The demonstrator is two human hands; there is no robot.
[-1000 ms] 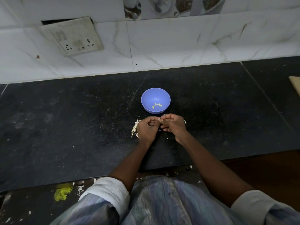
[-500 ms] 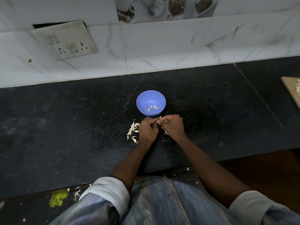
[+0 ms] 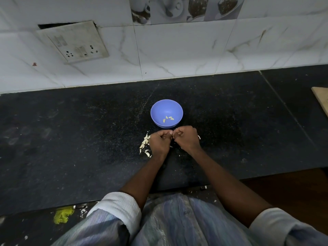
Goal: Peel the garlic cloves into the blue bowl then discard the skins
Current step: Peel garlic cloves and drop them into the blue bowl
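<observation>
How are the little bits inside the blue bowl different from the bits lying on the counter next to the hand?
The peeled cloves lie inside the blue bowl; the skins lie on the black counter beside the left hand. The peeled cloves look yellowish and plump; the skins look whiter, thin and curled. The cloves are few; the skins form a bigger scattered pile. Both are small pale garlic pieces.

Dim, even light, sharp centre, wide-angle bending at edges (wall tiles brightest).

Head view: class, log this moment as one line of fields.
hands: left hand and right hand pinch a garlic clove together | blue bowl: peeled cloves inside | skins: on counter | stage: peeling
</observation>
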